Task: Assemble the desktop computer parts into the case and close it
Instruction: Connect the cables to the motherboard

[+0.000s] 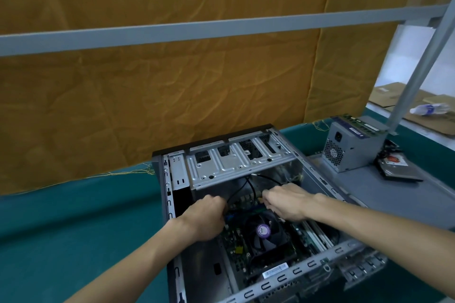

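Case [246,204] open on green table [73,216], side panel off; left hand [204,219] inside, curled round black cable [251,187]; right hand [285,202] over motherboard [236,243], fingertips reaching down, grip unclear; power supply [354,145] well apart at right.

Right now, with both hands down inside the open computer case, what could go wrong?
The left hand grips a black cable near the motherboard; tugging it could strain a connector. The right hand sits just above the fan, so a slip could knock it. The bare metal drive cage edge hangs over both hands and might scrape them.
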The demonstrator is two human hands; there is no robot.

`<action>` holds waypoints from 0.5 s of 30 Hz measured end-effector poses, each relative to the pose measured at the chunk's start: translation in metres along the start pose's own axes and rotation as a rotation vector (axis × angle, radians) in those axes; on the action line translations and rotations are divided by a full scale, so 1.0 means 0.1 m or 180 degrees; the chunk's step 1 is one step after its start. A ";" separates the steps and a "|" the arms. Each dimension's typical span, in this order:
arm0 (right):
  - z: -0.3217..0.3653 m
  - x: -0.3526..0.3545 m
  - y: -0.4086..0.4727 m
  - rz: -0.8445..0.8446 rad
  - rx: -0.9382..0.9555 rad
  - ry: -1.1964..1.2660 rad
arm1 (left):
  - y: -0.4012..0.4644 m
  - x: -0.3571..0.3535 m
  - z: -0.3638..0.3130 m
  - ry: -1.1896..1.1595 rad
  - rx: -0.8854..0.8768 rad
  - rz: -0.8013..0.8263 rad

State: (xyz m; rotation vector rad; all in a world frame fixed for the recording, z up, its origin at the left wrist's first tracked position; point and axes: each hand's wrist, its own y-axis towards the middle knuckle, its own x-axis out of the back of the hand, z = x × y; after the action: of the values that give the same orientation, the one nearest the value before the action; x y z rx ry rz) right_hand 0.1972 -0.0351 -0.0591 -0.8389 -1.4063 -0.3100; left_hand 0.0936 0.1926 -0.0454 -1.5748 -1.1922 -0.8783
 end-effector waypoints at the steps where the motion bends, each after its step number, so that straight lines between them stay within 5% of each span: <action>1: -0.01 0.00 -0.01 0.0028 -0.0023 0.0004 | -0.01 -0.01 0.00 0.0150 0.0086 0.0097; 15: 0.03 0.04 0.07 -0.0057 0.0268 -0.0380 | 0.12 -0.08 0.07 0.0785 0.0419 0.1176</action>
State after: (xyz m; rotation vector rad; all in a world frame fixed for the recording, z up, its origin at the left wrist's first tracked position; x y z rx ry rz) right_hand 0.2002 -0.0266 -0.0582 -0.7865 -1.5281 -0.2157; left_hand 0.1029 0.1960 -0.0579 -1.4692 -0.7383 -0.7104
